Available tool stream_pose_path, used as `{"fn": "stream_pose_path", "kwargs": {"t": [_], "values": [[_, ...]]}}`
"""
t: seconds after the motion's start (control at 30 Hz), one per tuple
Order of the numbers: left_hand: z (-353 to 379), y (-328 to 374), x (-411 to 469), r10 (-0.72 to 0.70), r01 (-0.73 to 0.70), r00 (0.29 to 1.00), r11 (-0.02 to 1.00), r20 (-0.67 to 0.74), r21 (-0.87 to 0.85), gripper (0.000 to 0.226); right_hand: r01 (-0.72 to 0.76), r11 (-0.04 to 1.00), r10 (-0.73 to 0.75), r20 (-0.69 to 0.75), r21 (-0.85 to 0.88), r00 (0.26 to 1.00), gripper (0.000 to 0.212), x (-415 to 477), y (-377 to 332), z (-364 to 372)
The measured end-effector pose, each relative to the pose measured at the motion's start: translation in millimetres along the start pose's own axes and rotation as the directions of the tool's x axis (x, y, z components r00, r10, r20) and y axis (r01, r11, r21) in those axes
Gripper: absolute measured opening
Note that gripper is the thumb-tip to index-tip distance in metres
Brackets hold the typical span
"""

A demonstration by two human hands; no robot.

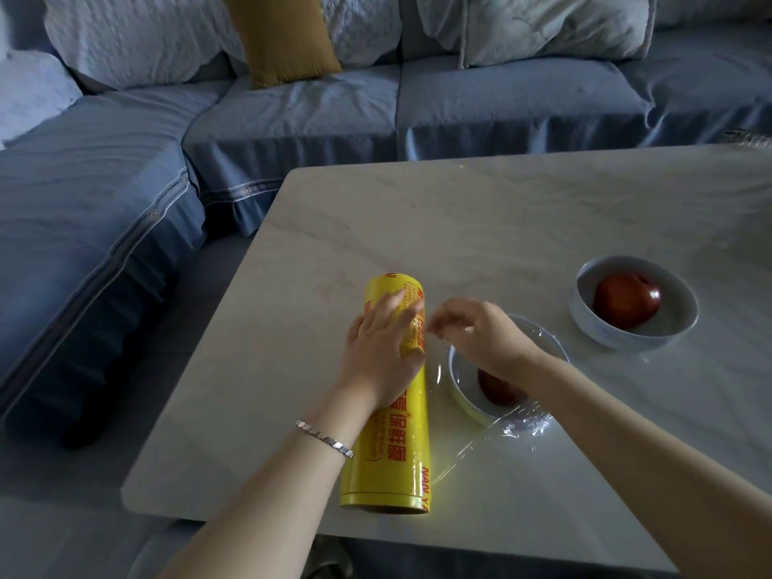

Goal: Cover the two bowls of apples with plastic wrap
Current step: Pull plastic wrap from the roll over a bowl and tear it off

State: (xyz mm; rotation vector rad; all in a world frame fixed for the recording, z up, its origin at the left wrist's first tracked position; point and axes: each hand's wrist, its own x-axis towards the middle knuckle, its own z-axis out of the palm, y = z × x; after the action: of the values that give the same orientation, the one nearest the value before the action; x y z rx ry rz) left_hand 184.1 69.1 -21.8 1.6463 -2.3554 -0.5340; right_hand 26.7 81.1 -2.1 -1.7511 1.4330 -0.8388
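L-shaped sofa (292,119) w/ blue denim-look covers runs along far + left sides, pale stitching on the skirt. Back row: pale quilted cushions (133,35), one mustard cushion (280,35) upright btwn them. Worktop (501,211) = pale marble-look slab, grey veins, rounded corners, near the sofa; strip of grey floor (209,311) btwn. Light dim + cool, soft glare on slab's far edge.

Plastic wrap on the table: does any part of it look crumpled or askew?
Yes. The plastic wrap has its near corner bunched and wrinkled on the table, just in front of the near bowl, instead of lying flat. Nothing looks spilled or damaged.
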Motion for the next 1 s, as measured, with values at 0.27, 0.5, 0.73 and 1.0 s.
{"fn": "stream_pose_path", "kwargs": {"t": [0.27,0.5,0.73,1.0], "values": [[10.3,-17.1,-20.9,-0.351,0.327,0.934,0.767,0.066,-0.552,0.093,0.035,0.813,0.184,0.313,-0.581,0.932,0.047,-2.3,-12.1,12.3],[11.9,-22.4,-20.0,-0.373,0.350,0.923,0.726,0.088,-0.591,0.092,0.059,0.892,0.077,0.279,-0.449,0.957,0.039,-0.9,-3.5,16.8],[12.7,-22.3,-19.2,-0.391,0.359,0.917,0.718,0.082,-0.596,0.089,0.077,0.917,-0.038,0.108,-0.392,0.993,0.046,1.7,12.0,34.8],[10.9,-16.8,-21.2,-0.406,0.375,0.911,0.741,0.074,-0.557,0.087,-0.058,0.970,0.024,-0.147,-0.235,0.989,0.046,2.8,25.0,46.8]]}}
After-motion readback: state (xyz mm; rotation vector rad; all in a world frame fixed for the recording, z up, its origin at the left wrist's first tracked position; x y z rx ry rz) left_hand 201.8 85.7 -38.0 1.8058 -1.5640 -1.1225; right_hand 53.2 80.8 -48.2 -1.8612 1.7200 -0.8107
